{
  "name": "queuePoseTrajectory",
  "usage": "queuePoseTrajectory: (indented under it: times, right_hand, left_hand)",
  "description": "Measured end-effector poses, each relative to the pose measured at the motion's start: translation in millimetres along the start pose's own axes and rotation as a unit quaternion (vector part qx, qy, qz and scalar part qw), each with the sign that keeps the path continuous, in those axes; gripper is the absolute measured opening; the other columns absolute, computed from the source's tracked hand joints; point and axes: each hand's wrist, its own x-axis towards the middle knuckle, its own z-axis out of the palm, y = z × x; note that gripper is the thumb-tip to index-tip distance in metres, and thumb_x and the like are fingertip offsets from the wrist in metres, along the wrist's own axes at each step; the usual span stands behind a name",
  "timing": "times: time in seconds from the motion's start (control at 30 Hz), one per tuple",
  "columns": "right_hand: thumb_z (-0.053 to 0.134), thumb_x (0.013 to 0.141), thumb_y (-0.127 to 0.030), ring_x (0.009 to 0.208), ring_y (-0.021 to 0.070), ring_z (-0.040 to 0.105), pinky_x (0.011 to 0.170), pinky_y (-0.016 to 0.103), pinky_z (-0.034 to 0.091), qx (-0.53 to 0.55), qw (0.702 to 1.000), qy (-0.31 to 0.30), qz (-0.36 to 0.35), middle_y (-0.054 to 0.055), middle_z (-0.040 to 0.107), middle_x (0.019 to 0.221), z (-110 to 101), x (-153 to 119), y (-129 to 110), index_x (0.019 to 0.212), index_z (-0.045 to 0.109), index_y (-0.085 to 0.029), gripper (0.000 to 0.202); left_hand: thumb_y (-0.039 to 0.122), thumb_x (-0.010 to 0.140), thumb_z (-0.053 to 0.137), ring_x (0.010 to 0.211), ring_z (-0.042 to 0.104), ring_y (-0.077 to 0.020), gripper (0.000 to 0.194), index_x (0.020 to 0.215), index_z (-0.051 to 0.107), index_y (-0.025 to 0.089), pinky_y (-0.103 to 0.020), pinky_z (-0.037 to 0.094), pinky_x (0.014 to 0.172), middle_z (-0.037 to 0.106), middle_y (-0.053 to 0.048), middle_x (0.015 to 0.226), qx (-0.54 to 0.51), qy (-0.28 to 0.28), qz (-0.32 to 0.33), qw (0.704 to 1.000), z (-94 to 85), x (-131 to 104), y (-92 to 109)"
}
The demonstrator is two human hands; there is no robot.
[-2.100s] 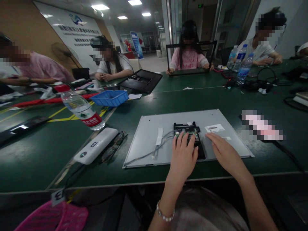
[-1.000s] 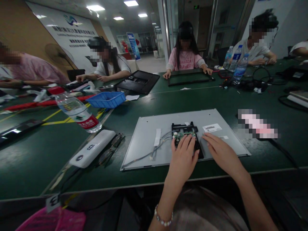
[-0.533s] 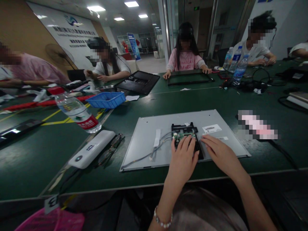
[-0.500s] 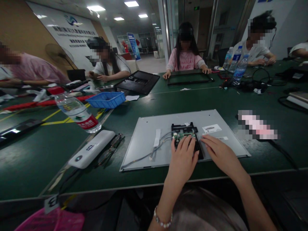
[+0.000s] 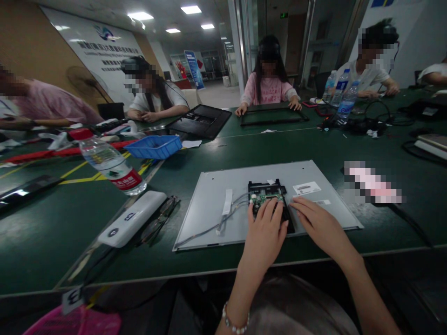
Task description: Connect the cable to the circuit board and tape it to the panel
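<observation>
A flat silvery panel (image 5: 206, 200) lies on the green table. On it rests a black frame (image 5: 263, 187) with a green circuit board (image 5: 259, 200), from which grey cables (image 5: 206, 229) run left across the panel. My left hand (image 5: 266, 228) lies over the lower part of the board and frame, fingers slightly spread and touching it. Just right of the frame, my right hand (image 5: 319, 223) rests its fingertips near the frame's edge; its fingers lie stretched out, with nothing visible in them. White labels (image 5: 306, 187) are stuck on the panel.
Left of the panel are glasses (image 5: 160, 218), a white power bank (image 5: 132, 218), a bottle (image 5: 111, 165) and a blue tray (image 5: 153, 147). A blurred pink object (image 5: 373, 182) lies right. Across the table, a person (image 5: 268, 88) touches a black frame (image 5: 274, 123).
My hands have hardly moved. Across the table, the person's hand on the right side of the black frame has shifted slightly left. The view has tilted a little.
</observation>
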Motion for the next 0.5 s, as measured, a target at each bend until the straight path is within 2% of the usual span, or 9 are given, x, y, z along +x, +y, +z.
queuePoseTrajectory:
  times: [0.5]
  right_hand:
    - [0.037,0.093,-0.023,0.123,0.0226,0.051,0.104,0.044,0.043,-0.004,1.000,-0.015,0.001,0.007,0.057,0.132,2.0,0.0,0.5,0.123,0.059,-0.022,0.037]
  left_hand:
    - [0.028,0.096,0.039,0.132,0.038,-0.0245,0.041,0.137,0.039,0.021,-0.056,0.019,0.113,0.044,-0.009,0.141,-0.002,-0.006,-0.003,1.000,-0.8,0.4,-1.4]
